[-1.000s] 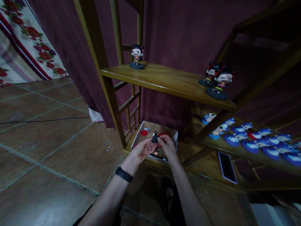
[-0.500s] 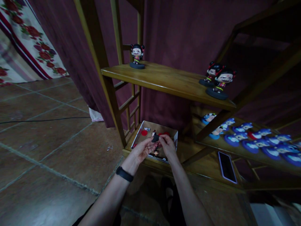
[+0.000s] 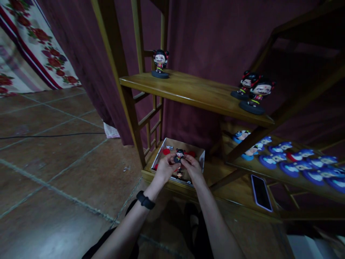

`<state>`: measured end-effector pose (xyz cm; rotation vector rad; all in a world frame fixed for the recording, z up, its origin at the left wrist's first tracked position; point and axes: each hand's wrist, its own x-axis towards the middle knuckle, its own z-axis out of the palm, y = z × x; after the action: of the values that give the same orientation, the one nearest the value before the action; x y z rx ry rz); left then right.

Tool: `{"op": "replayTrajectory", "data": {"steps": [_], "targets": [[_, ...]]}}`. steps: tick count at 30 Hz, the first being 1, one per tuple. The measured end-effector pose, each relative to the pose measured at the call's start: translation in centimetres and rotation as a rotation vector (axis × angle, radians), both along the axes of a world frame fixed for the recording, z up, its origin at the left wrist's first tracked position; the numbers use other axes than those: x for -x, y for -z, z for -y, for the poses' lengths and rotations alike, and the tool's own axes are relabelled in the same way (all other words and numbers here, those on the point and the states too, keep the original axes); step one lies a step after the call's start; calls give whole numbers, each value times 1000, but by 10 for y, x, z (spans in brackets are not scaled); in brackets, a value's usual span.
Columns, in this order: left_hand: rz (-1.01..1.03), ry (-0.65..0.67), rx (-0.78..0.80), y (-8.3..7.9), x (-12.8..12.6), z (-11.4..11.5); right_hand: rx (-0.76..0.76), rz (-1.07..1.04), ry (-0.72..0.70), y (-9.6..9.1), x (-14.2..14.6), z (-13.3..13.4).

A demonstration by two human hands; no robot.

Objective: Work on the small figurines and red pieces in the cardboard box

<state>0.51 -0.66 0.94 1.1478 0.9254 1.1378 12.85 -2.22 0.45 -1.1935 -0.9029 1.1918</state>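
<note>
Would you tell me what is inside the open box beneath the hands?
Red pieces and a small figure lie in the box. The left hand and right hand, holding a figurine, hide the rest.

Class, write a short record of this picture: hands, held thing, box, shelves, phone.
Left hand: pinches small figurine
Right hand: pinches the same small figurine
Box: open, beneath the hands, red pieces inside
Top shelf: three figurines on dark bases
Lower shelf: rows of blue figures
Phone: flat on the bottom board, right
</note>
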Motion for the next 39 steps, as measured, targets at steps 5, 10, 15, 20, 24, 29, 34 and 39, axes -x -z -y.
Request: {"op": "replayTrajectory", "data": {"steps": [5,10,15,20,24,29,34,39], "targets": [[-534,-66,-336,-2,1,5,-22,47,13,3,0,-1],[-882,-28,-473,-7,1,14,14,126,30,11,-1,-4],[-1070,37,-531,-14,2,22,-73,138,6,18,-1,-7],[-1199,47,-616,-15,1,23,-74,146,47,19,-2,-6],[-1236,53,-736,-14,2,22,-74,117,71,17,-3,-4],[-1266,51,-790,-15,3,23,-35,32,58,14,-2,-3],[-1309,37,-814,-15,2,24,-36,11,53,13,1,-1],[-1329,47,-810,-14,1,23,-41,8,55,13,1,1]]}}
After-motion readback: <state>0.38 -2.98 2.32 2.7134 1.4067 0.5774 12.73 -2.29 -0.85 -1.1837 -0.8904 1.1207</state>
